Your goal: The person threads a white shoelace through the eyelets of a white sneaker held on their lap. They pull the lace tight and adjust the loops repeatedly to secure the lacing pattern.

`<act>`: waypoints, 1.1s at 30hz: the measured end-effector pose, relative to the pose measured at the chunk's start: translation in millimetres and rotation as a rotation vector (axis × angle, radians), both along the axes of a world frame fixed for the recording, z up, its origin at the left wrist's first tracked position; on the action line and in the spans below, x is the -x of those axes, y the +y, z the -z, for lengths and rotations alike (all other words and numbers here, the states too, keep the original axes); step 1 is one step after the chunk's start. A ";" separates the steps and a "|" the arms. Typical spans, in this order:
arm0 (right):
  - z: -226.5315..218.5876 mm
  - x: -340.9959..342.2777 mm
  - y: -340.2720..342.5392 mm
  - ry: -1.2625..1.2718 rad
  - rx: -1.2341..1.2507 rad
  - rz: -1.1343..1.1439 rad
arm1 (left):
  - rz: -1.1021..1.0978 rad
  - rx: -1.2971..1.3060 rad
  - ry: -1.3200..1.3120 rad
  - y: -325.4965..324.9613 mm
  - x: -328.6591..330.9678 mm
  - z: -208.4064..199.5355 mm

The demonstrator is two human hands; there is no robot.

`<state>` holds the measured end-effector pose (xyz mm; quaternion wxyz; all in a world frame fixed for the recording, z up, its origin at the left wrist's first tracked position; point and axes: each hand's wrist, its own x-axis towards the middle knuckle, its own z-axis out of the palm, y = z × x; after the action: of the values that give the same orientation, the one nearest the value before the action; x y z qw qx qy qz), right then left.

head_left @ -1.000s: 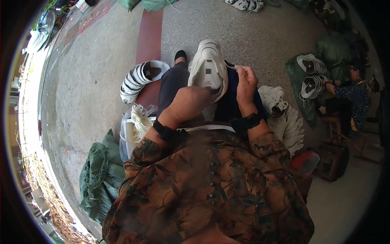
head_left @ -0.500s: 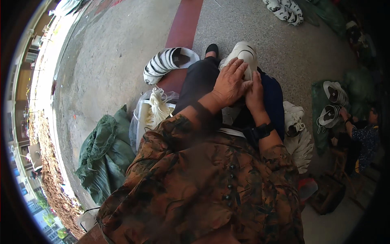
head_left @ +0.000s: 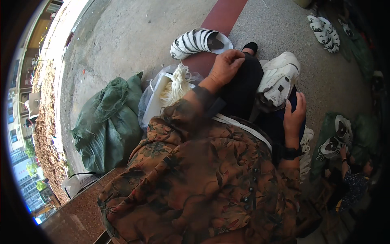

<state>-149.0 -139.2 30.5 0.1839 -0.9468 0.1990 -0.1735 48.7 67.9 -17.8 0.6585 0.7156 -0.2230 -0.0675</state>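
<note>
White sneaker (head_left: 279, 79) — scuffed, lap-borne

floor: grey speckled concrete pavement (head_left: 134, 36) | stripe: red-brown painted band (head_left: 221, 18) crossing it | left edge: sunlit buildings (head_left: 18, 134) | light: bright daylight, shade at right

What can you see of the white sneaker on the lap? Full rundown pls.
The white sneaker is a chunky, padded low-top that looks like leather or synthetic, with stitched panels, a small dark patch on its side and a dark opening at the nearer end. It lies tilted on the person's lap, against the black trouser leg and over dark blue cloth. The right hand sits just below it, fingertips at its lower edge. The left hand rests on the knee, apart from it.
</note>
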 end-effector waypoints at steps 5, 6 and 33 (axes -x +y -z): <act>24.7 18.5 -31.0 -0.142 -0.403 0.145 | -0.533 -0.231 0.480 172.7 -44.2 136.8; 29.0 20.9 -33.3 -0.140 -0.363 0.130 | -0.597 -0.295 0.530 198.6 -38.9 154.5; -37.0 2.4 43.9 0.356 -0.759 -0.572 | 0.818 -0.531 -0.179 119.6 26.1 -44.7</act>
<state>-151.4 -95.3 67.5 0.5185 -0.8448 0.0091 0.1323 22.6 187.5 27.0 0.3512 0.7154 -0.5164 -0.3134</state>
